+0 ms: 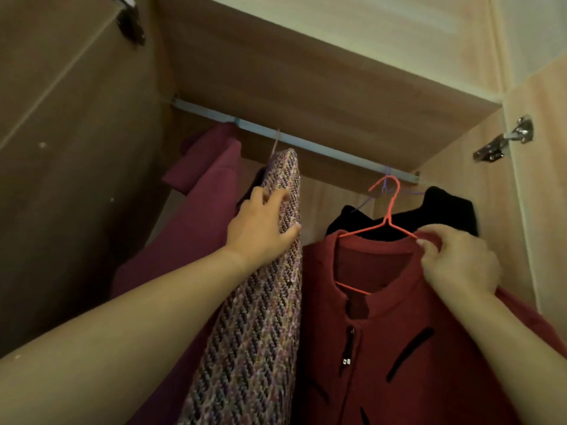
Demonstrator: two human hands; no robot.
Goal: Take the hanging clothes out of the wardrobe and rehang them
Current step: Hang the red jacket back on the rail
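On my feed the red jacket (399, 332) hangs on an orange wire hanger (387, 222) just below the rail (294, 141), toward its right end. The hook sits right at the rail, but I can't tell if it's actually over it. Right hand (460, 262) pinches the jacket's collar w/ curled fingers, where the hanger's arm runs under the fabric. Behind the jacket, also under the rail's right end, is a black garment (445, 213) on a purple hanger (362, 205). Below mid-rail a woven purple-pink coat (260, 317) hangs edge-on. Left hand (260, 231) grips its top edge, thumb on the near side, fingers curled over the far side. Under the rail's left end a maroon garment (202, 210) hangs near the side wall. All 4 pieces are inside the wardrobe (76, 148). A board (306, 72) sits directly above the rail. One door hinge (503, 142) is right of the rail, and a second hinge (130, 19) is up & left of it.
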